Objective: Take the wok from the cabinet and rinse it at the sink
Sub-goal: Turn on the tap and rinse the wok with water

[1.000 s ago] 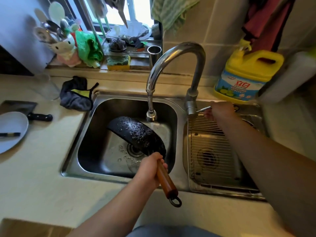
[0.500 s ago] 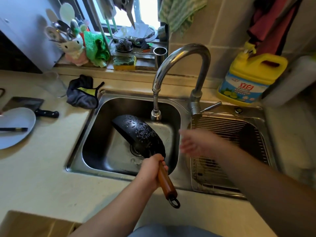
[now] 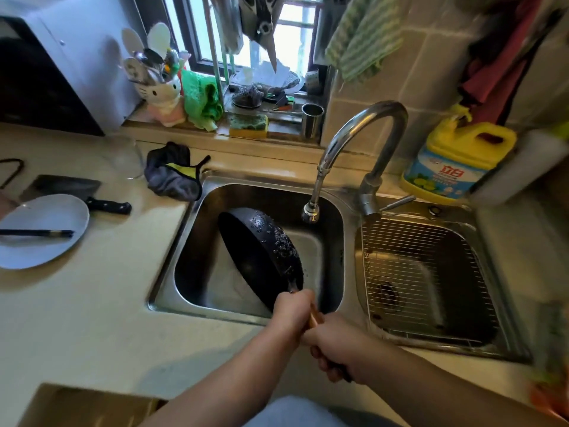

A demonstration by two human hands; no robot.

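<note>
The wok (image 3: 261,257) stood tilted on edge inside the left basin of the sink (image 3: 348,208), its dark surface beaded with water droplets, below and left of the faucet (image 3: 354,143) spout. The left hand (image 3: 291,311) was closed around the wooden handle (image 3: 313,318) just behind the pan, and the right hand (image 3: 334,349) was closed around the same handle directly behind it, the two hands touching. A wire rack (image 3: 425,272) occupied the right basin.
</note>
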